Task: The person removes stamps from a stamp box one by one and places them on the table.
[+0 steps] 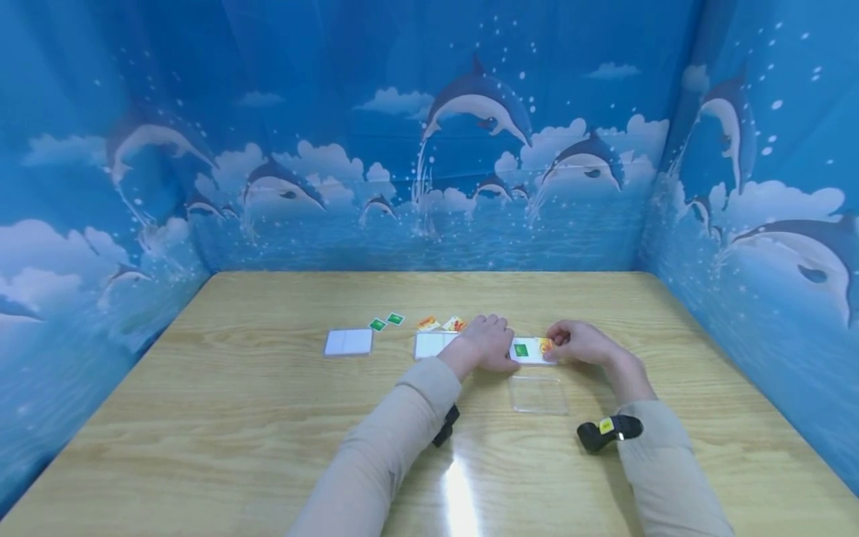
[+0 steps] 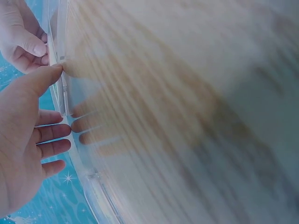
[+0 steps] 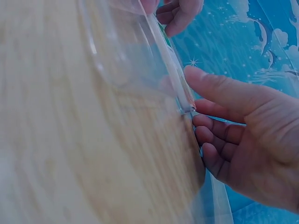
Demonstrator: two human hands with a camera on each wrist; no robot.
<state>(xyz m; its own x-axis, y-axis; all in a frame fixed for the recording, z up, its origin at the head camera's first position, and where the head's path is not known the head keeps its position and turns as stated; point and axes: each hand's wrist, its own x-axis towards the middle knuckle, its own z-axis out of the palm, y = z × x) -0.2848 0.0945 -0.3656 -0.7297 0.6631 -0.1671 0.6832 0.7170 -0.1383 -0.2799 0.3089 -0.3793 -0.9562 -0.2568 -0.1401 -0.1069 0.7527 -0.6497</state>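
A flat white tray [image 1: 530,358] lies on the table between my hands, with a small green picture card [image 1: 521,350] on it. At its right end is a small orange picture card [image 1: 545,346]. My right hand [image 1: 584,343] pinches this orange card at the tray's edge, the thumb over it and the other fingers curled. My left hand [image 1: 486,343] rests at the tray's left end. In the left wrist view the left thumb [image 2: 49,77] touches the tray's edge while the other fingers stretch out. A clear plastic lid [image 1: 539,395] lies just in front of the tray.
A second white tray [image 1: 432,344] sits partly behind my left hand, two orange picture cards [image 1: 428,324] beyond it. Farther left is another white tray [image 1: 348,342], with two green cards [image 1: 395,319] near its far right corner. A dolphin-printed curtain [image 1: 429,149] surrounds the table.
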